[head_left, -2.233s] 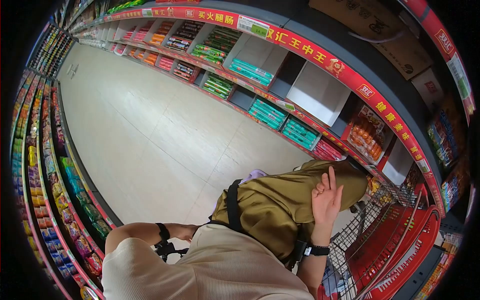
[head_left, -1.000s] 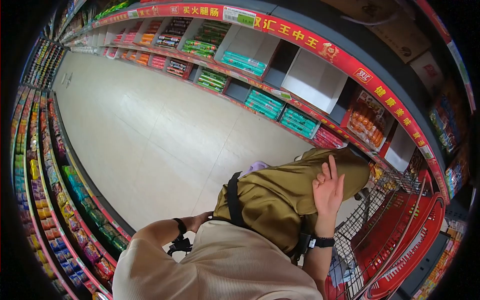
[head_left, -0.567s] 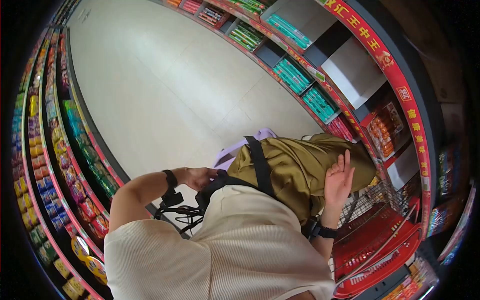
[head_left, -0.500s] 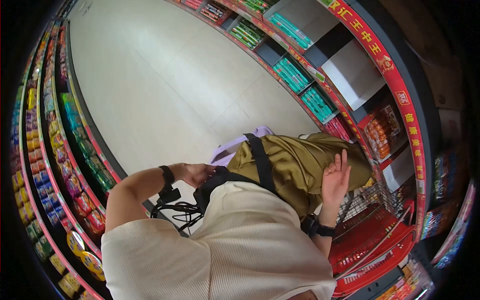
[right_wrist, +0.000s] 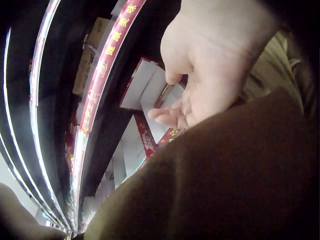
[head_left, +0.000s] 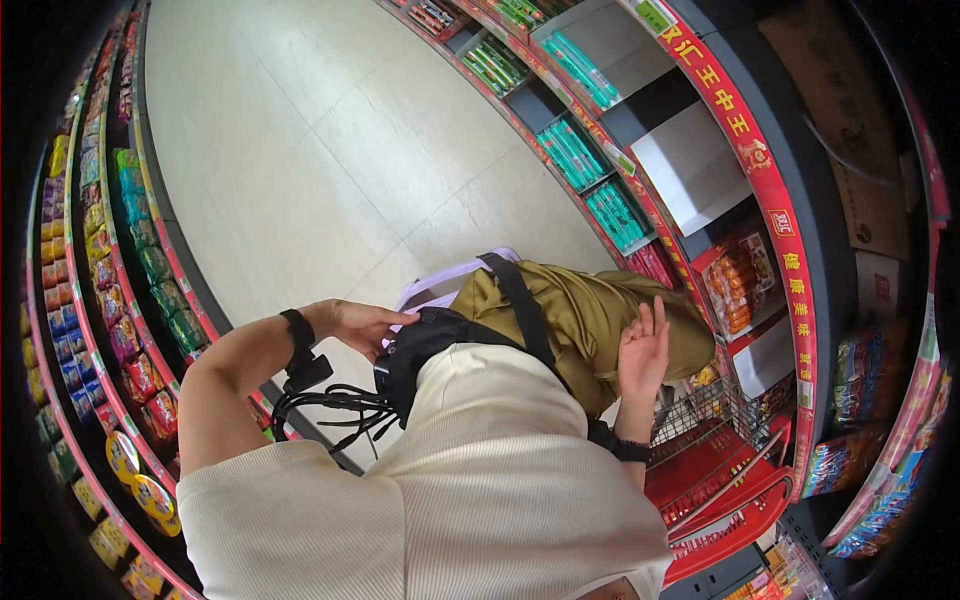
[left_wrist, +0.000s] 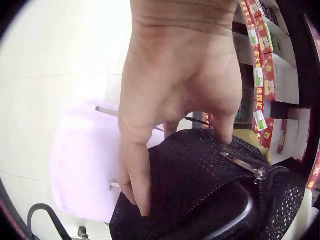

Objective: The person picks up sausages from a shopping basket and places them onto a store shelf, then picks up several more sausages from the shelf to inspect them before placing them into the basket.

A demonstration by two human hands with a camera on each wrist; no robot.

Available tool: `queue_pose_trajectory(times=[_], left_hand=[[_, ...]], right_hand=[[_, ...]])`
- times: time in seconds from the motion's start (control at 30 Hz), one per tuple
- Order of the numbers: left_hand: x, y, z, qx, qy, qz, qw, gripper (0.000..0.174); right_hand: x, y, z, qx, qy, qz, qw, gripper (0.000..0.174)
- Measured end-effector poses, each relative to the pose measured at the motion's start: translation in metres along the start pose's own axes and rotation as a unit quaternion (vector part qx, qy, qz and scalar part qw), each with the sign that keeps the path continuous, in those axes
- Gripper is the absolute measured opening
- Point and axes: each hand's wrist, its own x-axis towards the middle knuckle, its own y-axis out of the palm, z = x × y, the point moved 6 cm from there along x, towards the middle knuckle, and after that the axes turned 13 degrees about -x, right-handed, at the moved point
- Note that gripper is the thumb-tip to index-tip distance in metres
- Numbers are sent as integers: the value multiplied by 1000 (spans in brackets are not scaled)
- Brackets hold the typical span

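Observation:
A black mesh pouch [head_left: 432, 342] lies at the person's waist, against the cream top. The left hand [head_left: 362, 326] grips its upper edge; in the left wrist view this hand [left_wrist: 180, 85] has thumb and fingers on opposite sides of the pouch [left_wrist: 182, 167], beside a metal zip pull [left_wrist: 259, 173]. Black cables [head_left: 340, 402] hang below the left wrist. Over the olive garment [head_left: 565, 310] the right hand [head_left: 643, 352] is held palm up, holding nothing. Its fingers are loosely bent in the right wrist view, where the hand [right_wrist: 215, 75] has shelves behind it.
A red shopping cart [head_left: 715, 500] stands at the lower right. Sausage shelves [head_left: 780, 215] curve along the right, snack shelves [head_left: 110, 270] along the left, with pale floor [head_left: 330, 130] between. A light purple object [head_left: 425, 288] is beyond the pouch.
The left hand has come forward from beside the waist onto the black pouch, which now shows more fully. The right hand keeps much the same pose. The head view has turned and shifted.

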Motion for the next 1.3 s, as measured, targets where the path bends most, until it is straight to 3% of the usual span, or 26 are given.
queue_pose_trajectory(times=[0.13,0.2,0.33,0.43,0.77,1.3], left_hand=[[8,-1,-7,16,5,-38,999,70],[13,-2,-9,38,-56,-91,994,63],[5,15,-32,73,-69,-130,986,65],[-5,28,-54,175,-57,-149,971,72],[-1,36,-85,211,-112,-150,959,74],[0,41,-86,220,-119,-166,954,68]], right_hand=[[-1,0,-1,-3,-6,7,1000,45],[-2,0,-1,-5,-7,6,1000,45],[-5,0,-1,-15,-12,1,1000,46],[-6,0,-1,-19,-18,-4,1000,46],[-7,-2,-3,-25,-25,-14,999,48],[-2,-2,-2,-29,-21,-11,999,48]])
